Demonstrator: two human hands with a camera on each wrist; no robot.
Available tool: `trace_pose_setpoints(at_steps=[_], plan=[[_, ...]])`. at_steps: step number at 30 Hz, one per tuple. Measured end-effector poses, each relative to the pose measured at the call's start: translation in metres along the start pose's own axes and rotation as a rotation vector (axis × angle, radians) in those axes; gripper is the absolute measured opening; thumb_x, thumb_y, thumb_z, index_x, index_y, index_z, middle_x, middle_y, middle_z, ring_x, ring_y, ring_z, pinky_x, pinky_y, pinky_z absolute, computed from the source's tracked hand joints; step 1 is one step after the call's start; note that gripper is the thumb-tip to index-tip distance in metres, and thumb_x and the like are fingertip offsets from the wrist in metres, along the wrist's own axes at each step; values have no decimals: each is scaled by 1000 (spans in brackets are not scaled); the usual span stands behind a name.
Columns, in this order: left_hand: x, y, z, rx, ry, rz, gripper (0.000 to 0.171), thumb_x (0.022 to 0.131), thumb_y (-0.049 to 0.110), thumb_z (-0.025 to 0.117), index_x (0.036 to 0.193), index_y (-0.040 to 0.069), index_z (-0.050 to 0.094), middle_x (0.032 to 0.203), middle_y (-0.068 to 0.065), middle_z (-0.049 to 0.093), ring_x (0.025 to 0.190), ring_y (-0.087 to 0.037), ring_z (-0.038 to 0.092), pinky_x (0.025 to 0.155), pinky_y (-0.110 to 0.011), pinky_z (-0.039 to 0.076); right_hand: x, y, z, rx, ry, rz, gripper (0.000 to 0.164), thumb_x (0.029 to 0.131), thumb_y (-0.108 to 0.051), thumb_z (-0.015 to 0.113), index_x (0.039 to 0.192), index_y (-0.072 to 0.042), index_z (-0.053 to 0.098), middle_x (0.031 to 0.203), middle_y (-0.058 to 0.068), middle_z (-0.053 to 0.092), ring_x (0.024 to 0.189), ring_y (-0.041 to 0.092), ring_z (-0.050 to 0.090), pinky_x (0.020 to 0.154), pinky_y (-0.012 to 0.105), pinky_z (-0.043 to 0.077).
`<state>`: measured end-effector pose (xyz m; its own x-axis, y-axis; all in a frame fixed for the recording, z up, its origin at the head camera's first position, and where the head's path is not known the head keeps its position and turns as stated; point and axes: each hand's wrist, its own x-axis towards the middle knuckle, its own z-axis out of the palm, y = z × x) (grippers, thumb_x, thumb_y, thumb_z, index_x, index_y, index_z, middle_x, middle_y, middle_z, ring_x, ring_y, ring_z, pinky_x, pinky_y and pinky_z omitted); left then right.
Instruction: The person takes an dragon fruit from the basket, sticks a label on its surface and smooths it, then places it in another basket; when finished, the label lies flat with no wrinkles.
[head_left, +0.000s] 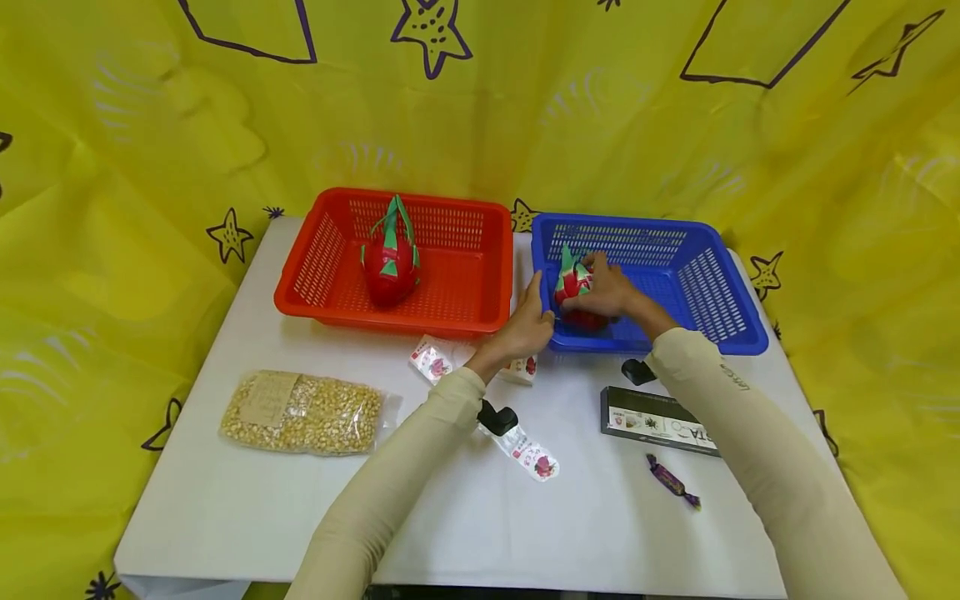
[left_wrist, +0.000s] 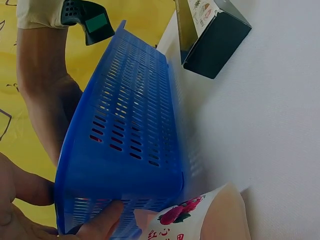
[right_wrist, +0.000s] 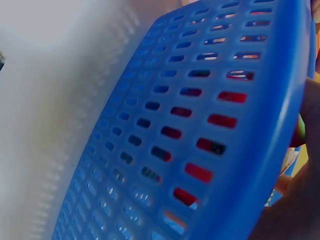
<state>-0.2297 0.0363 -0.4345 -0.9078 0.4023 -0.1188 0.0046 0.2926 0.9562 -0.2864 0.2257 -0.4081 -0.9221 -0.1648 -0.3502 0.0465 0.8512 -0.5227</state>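
Observation:
My left hand point(head_left: 528, 325) grips the left end of the blue basket point(head_left: 723, 292) at its rim. In the left wrist view, that basket's wall point(left_wrist: 145, 135) runs between the thumb and fingers of this hand point(left_wrist: 22, 207). My right hand point(head_left: 611, 290) reaches inside and holds a red dragon fruit with green tips point(head_left: 572, 282) near the basket's left end. Through the slots of the basket wall point(right_wrist: 200, 125) in the right wrist view, only patches of red show. Another dragon fruit point(head_left: 390, 279) sits in the red basket point(head_left: 465, 321) to the left.
A bag of corn kernels point(head_left: 322, 414) lies at the front left. Printed dragon fruit labels point(head_left: 536, 456) lie around my left forearm. A black and white box point(head_left: 648, 423) and a purple wrapped candy point(head_left: 672, 482) are at the right. Yellow cloth point(head_left: 480, 108) hangs behind the white table point(head_left: 600, 533).

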Motion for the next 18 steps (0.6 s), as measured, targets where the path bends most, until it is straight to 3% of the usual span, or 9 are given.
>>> trace_pose_setpoints(at_steps=[7,18], plan=[[-1,1,-2,-3,-12,3,77,109,4,39,170,8,-7,177,-19,3,165,-30,8,133,-44,9,-3,-3,-1,8,-9,31,94,96,-36,74,158,0,13,142,41,38,125,57,52,83,56,63],[-1,1,0,4,-15,-12,77,110,5,39,170,10,-8,177,-19,3,164,-31,9,133,-44,10,0,0,-4,26,-37,47,93,98,-35,73,159,-1,12,146,40,38,130,57,51,90,59,61]])
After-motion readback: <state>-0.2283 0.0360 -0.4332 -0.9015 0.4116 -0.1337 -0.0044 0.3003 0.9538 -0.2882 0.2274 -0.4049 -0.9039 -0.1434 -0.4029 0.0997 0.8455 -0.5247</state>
